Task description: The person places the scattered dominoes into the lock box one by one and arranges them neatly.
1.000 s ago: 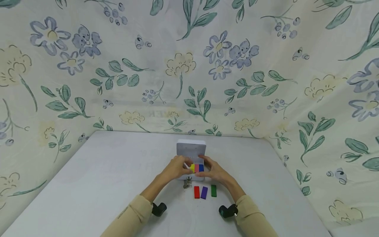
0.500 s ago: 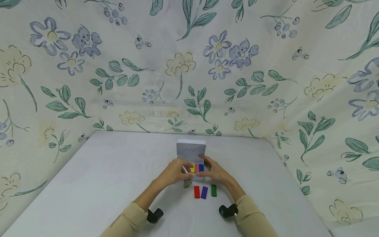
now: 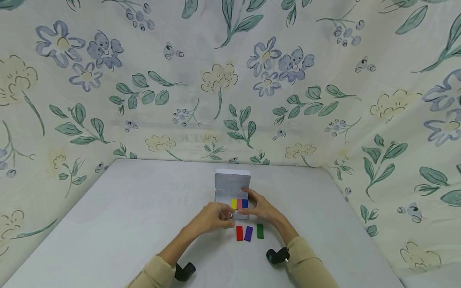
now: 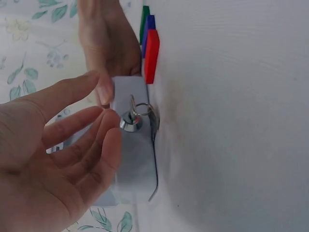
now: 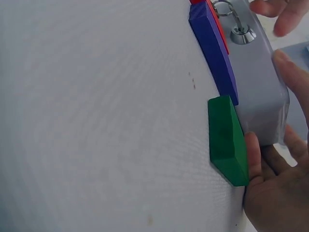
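Observation:
A small light-grey metal lockbox [image 3: 222, 196] stands on the table with its lid [image 3: 232, 182] raised. Inside, at its right, lie yellow [image 3: 234, 204], pink [image 3: 239, 204] and blue [image 3: 245, 203] blocks side by side. Keys on a ring [image 4: 153, 118] hang from the lock [image 4: 131, 123] in the front wall. My left hand [image 3: 212, 218] hovers by that lock, fingers loosely bent, holding nothing visible. With thumb and fingers, my right hand [image 3: 263, 208] holds the right end of the box. Red [image 3: 239, 233], purple [image 3: 248, 233] and green [image 3: 260, 231] blocks lie before it.
The white table [image 3: 144, 200] reaches back to a flower-patterned cloth [image 3: 219, 100] that hangs behind and at both sides. A black camera mount [image 3: 277, 257] sits at the right wrist, and another [image 3: 185, 272] at the left.
My left hand has drawn back from inside the box toward me, over the front wall and down near the lock. The right hand stays on the box.

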The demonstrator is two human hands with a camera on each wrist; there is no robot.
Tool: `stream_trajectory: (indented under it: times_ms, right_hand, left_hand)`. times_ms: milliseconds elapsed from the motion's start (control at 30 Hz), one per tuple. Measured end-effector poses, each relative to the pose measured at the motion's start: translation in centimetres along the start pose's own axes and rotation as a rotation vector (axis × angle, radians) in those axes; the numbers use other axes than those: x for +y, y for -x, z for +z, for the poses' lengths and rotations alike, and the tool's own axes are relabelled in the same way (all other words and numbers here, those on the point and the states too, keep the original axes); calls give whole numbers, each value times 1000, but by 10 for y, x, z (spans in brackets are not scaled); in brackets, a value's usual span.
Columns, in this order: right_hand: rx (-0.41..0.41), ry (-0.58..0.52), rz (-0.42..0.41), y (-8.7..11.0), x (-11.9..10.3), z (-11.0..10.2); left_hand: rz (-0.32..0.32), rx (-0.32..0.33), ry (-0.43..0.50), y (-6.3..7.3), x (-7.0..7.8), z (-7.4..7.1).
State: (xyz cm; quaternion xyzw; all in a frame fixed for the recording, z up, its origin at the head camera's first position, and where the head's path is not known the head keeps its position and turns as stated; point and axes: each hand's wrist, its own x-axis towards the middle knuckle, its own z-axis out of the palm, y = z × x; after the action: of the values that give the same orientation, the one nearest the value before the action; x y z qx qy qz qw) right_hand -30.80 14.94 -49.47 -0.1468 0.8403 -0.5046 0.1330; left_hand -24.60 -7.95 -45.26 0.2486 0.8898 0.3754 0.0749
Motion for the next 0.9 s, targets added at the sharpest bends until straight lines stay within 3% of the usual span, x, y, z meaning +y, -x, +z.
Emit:
stream_trajectory:
  times_ms: [300, 667, 900]
  right_hand:
    - [5, 12, 15, -1, 0, 1]
    - [1, 10, 9, -1, 0, -2]
    - [3, 2, 8, 0, -1, -1]
  left_hand:
    - [-74, -66, 41, 6, -1, 5]
    - [-113, -150, 100, 4, 0, 17]
    - [-142, -177, 73, 3, 1, 25]
